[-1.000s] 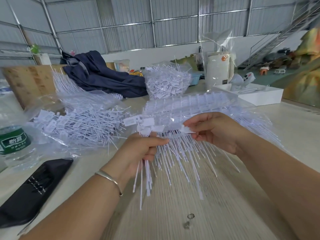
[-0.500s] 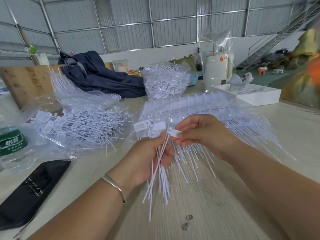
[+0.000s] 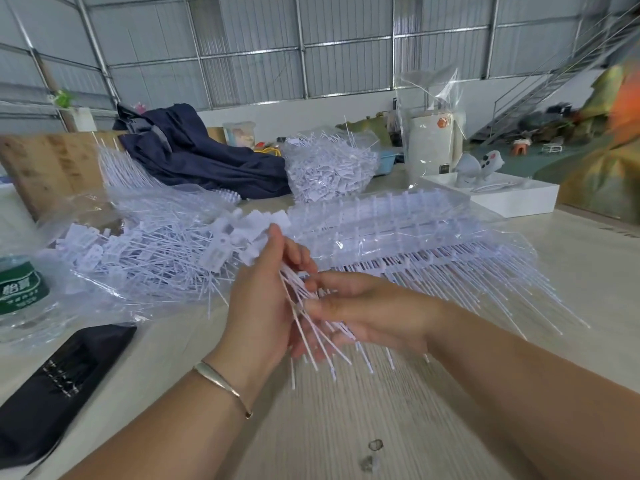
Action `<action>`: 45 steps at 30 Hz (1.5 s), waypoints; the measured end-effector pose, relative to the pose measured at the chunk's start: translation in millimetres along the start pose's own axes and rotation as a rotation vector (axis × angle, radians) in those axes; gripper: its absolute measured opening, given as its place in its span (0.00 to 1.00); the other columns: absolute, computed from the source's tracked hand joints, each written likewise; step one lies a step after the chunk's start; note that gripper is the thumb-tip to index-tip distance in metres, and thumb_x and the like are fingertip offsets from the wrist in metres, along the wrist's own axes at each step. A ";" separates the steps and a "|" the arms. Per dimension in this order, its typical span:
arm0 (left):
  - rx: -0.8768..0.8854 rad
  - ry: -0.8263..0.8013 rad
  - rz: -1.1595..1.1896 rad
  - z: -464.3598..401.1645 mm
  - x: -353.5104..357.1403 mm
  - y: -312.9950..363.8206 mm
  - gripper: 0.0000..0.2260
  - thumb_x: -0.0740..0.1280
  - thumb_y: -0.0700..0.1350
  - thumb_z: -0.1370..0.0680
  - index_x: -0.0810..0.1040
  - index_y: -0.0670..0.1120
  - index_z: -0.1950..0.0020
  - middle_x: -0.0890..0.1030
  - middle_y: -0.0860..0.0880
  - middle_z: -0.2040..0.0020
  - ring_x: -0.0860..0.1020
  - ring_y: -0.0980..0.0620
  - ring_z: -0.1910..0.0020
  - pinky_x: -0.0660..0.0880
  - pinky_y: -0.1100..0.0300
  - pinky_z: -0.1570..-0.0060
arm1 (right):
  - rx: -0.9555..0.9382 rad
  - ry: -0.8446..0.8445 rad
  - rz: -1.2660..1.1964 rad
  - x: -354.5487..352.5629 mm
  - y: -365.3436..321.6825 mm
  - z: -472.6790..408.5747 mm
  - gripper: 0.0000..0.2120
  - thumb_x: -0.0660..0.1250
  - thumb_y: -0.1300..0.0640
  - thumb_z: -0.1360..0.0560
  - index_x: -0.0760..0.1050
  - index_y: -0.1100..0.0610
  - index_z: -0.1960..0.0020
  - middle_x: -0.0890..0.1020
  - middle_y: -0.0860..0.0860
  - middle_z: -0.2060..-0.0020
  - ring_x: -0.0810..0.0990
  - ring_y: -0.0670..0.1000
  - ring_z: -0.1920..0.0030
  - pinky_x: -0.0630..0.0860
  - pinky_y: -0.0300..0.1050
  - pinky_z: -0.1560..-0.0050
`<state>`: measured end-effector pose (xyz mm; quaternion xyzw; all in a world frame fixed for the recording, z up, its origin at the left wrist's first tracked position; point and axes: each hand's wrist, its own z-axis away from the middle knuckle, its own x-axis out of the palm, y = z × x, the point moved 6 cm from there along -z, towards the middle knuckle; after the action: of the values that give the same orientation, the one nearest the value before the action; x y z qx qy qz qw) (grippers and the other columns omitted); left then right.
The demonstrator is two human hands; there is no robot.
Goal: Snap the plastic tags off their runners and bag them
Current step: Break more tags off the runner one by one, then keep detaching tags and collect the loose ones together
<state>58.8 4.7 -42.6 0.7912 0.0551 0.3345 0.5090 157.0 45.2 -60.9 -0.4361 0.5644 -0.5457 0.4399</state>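
over the pale table (image 3: 346, 427), near its middle, the left hand (image 3: 258, 306) grips a bundle of white plastic tags (image 3: 242, 237), fingers curled round the thin stems so the flat heads fan out above the fingertips and the tails stick out below the palm. the right hand (image 3: 367, 313) lies just beside it, touching the same stems; its thumb and forefinger close on them lower down, though how firmly it pinches cannot be told. a thin bangle (image 3: 221, 382) sits on the left wrist. behind the hands a clear sleeve holds rows of tags on runners (image 3: 415, 233), their tails spreading toward the right. to the left an open clear bag (image 3: 138, 251) lies on the table with loose tags inside. further back stands another bag of tags (image 3: 329, 168), next to a dark blue cloth (image 3: 194, 154). at the left edge are a green-labelled bottle (image 3: 20, 292) and a black case (image 3: 59, 382). a white tray (image 3: 512, 199) rests at the right
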 end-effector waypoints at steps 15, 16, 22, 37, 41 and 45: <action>0.209 0.002 -0.552 -11.8 -18.5 2.5 0.19 0.67 0.61 0.25 0.81 0.46 0.63 0.79 0.51 0.69 0.75 0.57 0.69 0.71 0.66 0.68 | -0.119 0.270 0.495 -13.6 2.7 -9.4 0.15 0.56 0.56 0.17 0.69 0.52 0.62 0.72 0.38 0.75 0.69 0.38 0.73 0.66 0.31 0.66; 0.147 -0.031 -0.502 -13.9 -19.2 -0.2 0.19 0.67 0.60 0.25 0.80 0.45 0.64 0.78 0.49 0.70 0.75 0.55 0.70 0.70 0.65 0.69 | -0.143 0.321 0.494 -15.7 2.5 -10.1 0.15 0.56 0.57 0.17 0.69 0.50 0.62 0.71 0.38 0.75 0.69 0.38 0.73 0.65 0.31 0.67; 0.047 0.042 -0.310 -28.3 -38.4 1.4 0.13 0.61 0.40 0.23 0.80 0.43 0.65 0.75 0.45 0.72 0.72 0.52 0.73 0.65 0.64 0.74 | -0.168 0.551 0.477 -37.6 -4.3 -11.3 0.17 0.55 0.54 0.17 0.65 0.53 0.65 0.67 0.43 0.77 0.64 0.42 0.76 0.63 0.35 0.71; 0.002 0.287 -0.200 -45.7 -79.4 1.7 0.12 0.59 0.33 0.27 0.74 0.39 0.70 0.68 0.42 0.73 0.64 0.53 0.76 0.61 0.65 0.76 | -0.366 0.580 1.100 22.6 -112.2 -178.3 0.15 0.53 0.51 0.16 0.72 0.59 0.50 0.72 0.50 0.67 0.73 0.54 0.60 0.66 0.48 0.59; -0.056 0.380 -0.114 -43.6 -83.3 -0.4 0.16 0.56 0.30 0.29 0.67 0.43 0.75 0.66 0.43 0.73 0.61 0.53 0.78 0.59 0.65 0.78 | -0.217 0.472 1.296 34.5 -96.9 -246.5 0.14 0.52 0.49 0.16 0.68 0.58 0.39 0.79 0.59 0.49 0.77 0.60 0.48 0.70 0.50 0.55; -0.109 0.381 -0.135 -43.6 -83.1 -7.2 0.23 0.54 0.30 0.27 0.62 0.50 0.79 0.63 0.52 0.79 0.60 0.56 0.79 0.57 0.65 0.77 | -0.037 0.270 1.317 38.1 -85.6 -283.0 0.21 0.62 0.57 0.20 0.64 0.61 0.29 0.75 0.58 0.36 0.74 0.57 0.46 0.70 0.43 0.56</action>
<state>-28.9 6.0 -76.7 0.6796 0.1851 0.4456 0.5525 -126.0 71.8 28.9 0.0636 0.7718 -0.2035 0.5990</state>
